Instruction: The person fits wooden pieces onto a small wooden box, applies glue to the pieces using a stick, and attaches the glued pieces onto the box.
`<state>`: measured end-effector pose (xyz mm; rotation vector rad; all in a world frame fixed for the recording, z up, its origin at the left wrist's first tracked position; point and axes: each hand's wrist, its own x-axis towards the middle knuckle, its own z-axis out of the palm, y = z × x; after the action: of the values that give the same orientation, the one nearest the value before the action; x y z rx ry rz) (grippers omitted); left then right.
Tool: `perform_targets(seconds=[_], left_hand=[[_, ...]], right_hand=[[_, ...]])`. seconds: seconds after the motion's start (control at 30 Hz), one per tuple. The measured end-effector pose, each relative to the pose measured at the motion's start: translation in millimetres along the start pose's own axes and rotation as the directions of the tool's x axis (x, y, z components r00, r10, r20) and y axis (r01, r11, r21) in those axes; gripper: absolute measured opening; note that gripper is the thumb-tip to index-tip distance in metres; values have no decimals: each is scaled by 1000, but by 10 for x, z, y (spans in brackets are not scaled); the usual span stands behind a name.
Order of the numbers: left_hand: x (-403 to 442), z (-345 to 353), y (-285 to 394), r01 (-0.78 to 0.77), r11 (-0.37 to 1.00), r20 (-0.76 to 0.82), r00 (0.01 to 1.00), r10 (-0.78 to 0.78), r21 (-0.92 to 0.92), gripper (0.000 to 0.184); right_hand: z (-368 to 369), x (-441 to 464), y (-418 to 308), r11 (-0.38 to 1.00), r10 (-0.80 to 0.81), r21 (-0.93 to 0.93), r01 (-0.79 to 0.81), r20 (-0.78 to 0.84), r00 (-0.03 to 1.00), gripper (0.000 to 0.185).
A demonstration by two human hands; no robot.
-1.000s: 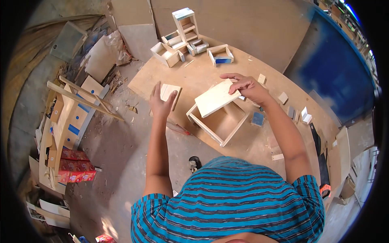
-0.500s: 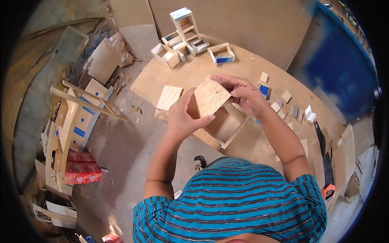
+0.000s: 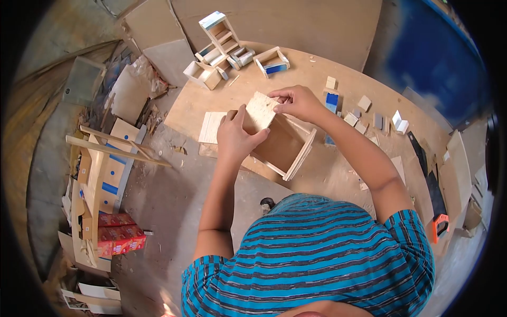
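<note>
A small pale plywood panel is tilted between my two hands. My left hand grips its left and lower edges, with fingers behind and the thumb along the near corner. At the upper right edge, my right hand pinches the panel between thumb and fingers. Under the panel sits an open wooden box frame on the table's near edge, its far part hidden by the panel and hands. Whether the panel touches the frame I cannot tell. Left of my left hand lies another pale wooden board.
Small wooden boxes and a tall shelf-like piece stand at the table's far side. Several offcuts lie to the right, beyond them a handsaw. Red cartons sit on the left.
The panel has moved lower and farther from my body, closer to the box frame. My hands have gone with it, still gripping. The whole view has shifted slightly.
</note>
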<state>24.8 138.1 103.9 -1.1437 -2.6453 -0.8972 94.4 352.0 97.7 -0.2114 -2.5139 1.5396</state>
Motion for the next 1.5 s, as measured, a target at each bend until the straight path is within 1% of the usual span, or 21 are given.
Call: perform_targets(seconds=[0.03, 0.1, 0.13, 0.23, 0.3, 0.33, 0.4, 0.43, 0.5, 0.6, 0.63, 0.73, 0.77, 0.97, 1.07, 1.17, 1.3, 1.37, 1.5], left_hand=[[3, 23, -7, 1, 999, 14, 1000, -2, 37, 80], [7, 58, -17, 5, 994, 40, 999, -9, 111, 80], [6, 61, -18, 5, 993, 52, 999, -11, 120, 80], [1, 58, -15, 6, 991, 71, 997, -16, 136, 80], [-9, 40, 11, 10, 991, 66, 998, -19, 135, 81], [-18, 42, -11, 18, 996, 46, 999, -22, 92, 77], [-48, 41, -119, 36, 999, 2, 999, -36, 6, 69], [-64, 41, -210, 98, 985, -45, 993, -105, -142, 61], [-116, 41, -476, 191, 883, -113, 958, -262, -430, 46], [-317, 46, -871, 152, 790, -137, 948, -285, -595, 30], [-401, 64, -923, 212, 691, -54, 938, -342, -692, 29], [-558, 135, -967, 229, 680, -3, 947, -322, -697, 30], [-602, 134, -967, 232, 727, 1, 953, -304, -646, 30], [-637, 156, -818, 161, 692, -18, 970, -244, -703, 32], [-648, 176, -837, 182, 637, 16, 966, -257, -749, 33], [-680, 76, -756, 159, 703, 10, 977, -211, -693, 33], [-745, 84, -727, 137, 809, -45, 979, -198, -572, 34], [-744, 24, -635, 156, 840, -57, 975, -216, -519, 33], [-735, 35, -589, 136, 856, -106, 971, -216, -498, 31]], right_hand=[[0, 1, 19, 999, 4, -46, -4, -5, 1000, 39], [17, 3, 111, 990, -47, -133, 44, -21, 999, 36], [28, 2, 151, 982, -72, -176, 66, -26, 997, 35], [56, 5, 215, 982, -83, -172, 77, -31, 996, 32], [52, 18, 212, 990, -35, -137, 34, -9, 999, 32], [54, 27, 207, 993, -13, -120, 13, 4, 1000, 31], [68, 28, 223, 994, -34, -102, 32, -13, 999, 31], [77, 30, 221, 995, -46, -94, 44, -18, 999, 31], [65, 5, 165, 993, -18, -115, 15, -21, 1000, 31], [70, -13, 149, 991, -14, -136, 12, -18, 1000, 33], [68, -17, 159, 990, -20, -142, 17, -15, 1000, 34], [52, -52, 157, 993, -55, -100, 56, 14, 998, 38], [55, -47, 174, 995, -50, -87, 52, 19, 999, 38], [42, -46, 199, 999, 6, -35, -4, 57, 998, 37], [39, -51, 203, 1000, 7, -25, -6, 64, 998, 36], [36, -76, 187, 1000, -5, -17, 6, 71, 997, 35], [45, -115, 182, 999, -33, -14, 34, 61, 998, 34], [50, -138, 163, 999, -35, -27, 36, 54, 998, 33], [47, -157, 135, 999, -28, -42, 30, 38, 999, 31]])
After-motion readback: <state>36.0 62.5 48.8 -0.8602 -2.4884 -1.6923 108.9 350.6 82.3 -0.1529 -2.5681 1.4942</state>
